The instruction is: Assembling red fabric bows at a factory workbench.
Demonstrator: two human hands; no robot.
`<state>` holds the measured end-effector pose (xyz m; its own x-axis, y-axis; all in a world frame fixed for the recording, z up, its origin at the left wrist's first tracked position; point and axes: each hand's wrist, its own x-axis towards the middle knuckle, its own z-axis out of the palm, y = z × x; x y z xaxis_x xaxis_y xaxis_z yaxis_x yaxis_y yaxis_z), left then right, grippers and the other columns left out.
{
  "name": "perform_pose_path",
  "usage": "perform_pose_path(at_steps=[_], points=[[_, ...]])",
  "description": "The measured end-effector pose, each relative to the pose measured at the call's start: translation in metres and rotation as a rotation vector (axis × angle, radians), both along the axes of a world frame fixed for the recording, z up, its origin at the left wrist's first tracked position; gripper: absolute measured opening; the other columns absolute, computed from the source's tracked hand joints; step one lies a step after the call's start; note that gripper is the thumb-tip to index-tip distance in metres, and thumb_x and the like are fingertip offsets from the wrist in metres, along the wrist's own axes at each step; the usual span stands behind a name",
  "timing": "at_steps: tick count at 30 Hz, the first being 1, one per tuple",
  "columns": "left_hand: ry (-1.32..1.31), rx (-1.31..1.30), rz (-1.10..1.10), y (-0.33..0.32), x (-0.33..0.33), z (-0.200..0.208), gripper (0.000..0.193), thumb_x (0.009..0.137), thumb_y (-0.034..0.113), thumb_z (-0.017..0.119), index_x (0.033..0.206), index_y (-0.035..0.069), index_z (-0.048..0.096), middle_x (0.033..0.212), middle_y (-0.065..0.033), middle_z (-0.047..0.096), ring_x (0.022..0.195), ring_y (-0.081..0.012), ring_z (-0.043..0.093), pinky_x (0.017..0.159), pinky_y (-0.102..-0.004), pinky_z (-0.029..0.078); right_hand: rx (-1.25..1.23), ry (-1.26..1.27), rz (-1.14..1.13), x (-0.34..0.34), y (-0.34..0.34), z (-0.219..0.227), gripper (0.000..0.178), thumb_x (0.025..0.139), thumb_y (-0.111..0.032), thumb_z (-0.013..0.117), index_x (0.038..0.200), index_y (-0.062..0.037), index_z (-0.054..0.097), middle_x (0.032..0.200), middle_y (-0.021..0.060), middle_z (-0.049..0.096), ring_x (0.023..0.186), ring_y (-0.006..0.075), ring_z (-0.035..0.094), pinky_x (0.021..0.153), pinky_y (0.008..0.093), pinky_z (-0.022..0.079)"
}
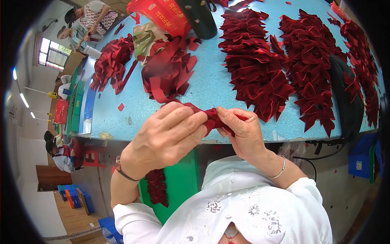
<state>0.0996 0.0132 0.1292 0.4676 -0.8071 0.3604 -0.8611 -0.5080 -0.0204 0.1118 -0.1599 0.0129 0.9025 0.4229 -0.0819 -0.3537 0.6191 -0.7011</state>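
Both hands meet over the near edge of the light blue table, holding one dark red velvet ribbon bow between them. My left hand has its fingers curled over the bow's left part. The thumb and fingers of my right hand pinch its middle and right side. Part of the bow is hidden by the fingers. Just beyond my left hand lies a loose heap of cut red ribbon pieces, one strip trailing down to the hand.
Long rows of finished red bows cover the table's right half, beside a black bag. At the back stand a dark bottle and a red bag. A green bin with bows sits below my left forearm. Other people work at far left.
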Motion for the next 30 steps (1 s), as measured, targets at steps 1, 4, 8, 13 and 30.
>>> perform_pose_path(at_steps=[1,4,8,13,30], points=[[-0.051,0.019,-0.004,0.001,-0.001,-0.005,0.027,0.057,0.005,0.066,0.082,-0.004,0.060,0.093,-0.0128,0.060,0.079,-0.0260,0.057,0.066,-0.0353,0.050,-0.033,-0.022,-0.025,0.001,0.000,-0.001,0.023,0.089,-0.018,0.064,0.079,0.0017,0.067,0.068,0.0040,0.060,0.054,0.0097,0.044,0.051,0.0234,0.035],[-0.075,0.015,0.012,0.003,-0.005,-0.015,0.028,0.056,0.005,0.066,0.081,-0.004,0.059,0.093,-0.0133,0.059,0.079,-0.0259,0.057,0.066,-0.0354,0.050,-0.060,-0.015,-0.036,0.000,0.001,-0.002,0.022,0.089,-0.018,0.064,0.079,0.0019,0.067,0.068,0.0041,0.060,0.055,0.0096,0.045,0.051,0.0236,0.036],[0.002,-0.054,0.060,0.005,-0.011,-0.023,0.027,0.057,0.004,0.068,0.081,-0.004,0.059,0.095,-0.0147,0.060,0.079,-0.0260,0.058,0.065,-0.0352,0.050,-0.107,-0.019,-0.038,0.000,-0.002,-0.002,0.022,0.088,-0.018,0.065,0.079,0.0019,0.067,0.068,0.0041,0.060,0.056,0.0093,0.045,0.052,0.0237,0.036],[0.201,-0.233,0.088,0.007,-0.019,-0.020,0.022,0.065,0.001,0.071,0.084,-0.005,0.061,0.100,-0.0176,0.062,0.078,-0.0269,0.059,0.066,-0.0346,0.050,-0.083,-0.022,-0.024,0.000,0.000,-0.003,0.022,0.088,-0.018,0.065,0.078,0.0019,0.067,0.069,0.0042,0.061,0.057,0.0091,0.046,0.052,0.0237,0.037],[0.958,-1.229,0.288,0.001,-0.036,-0.024,0.011,0.074,-0.007,0.070,0.084,-0.005,0.066,0.098,-0.0201,0.065,0.084,-0.0230,0.063,0.074,-0.0313,0.052,-0.046,0.000,-0.006,0.000,0.005,-0.003,0.020,0.088,-0.016,0.065,0.080,0.0016,0.069,0.071,0.0042,0.062,0.057,0.0090,0.046,0.052,0.0237,0.036]])
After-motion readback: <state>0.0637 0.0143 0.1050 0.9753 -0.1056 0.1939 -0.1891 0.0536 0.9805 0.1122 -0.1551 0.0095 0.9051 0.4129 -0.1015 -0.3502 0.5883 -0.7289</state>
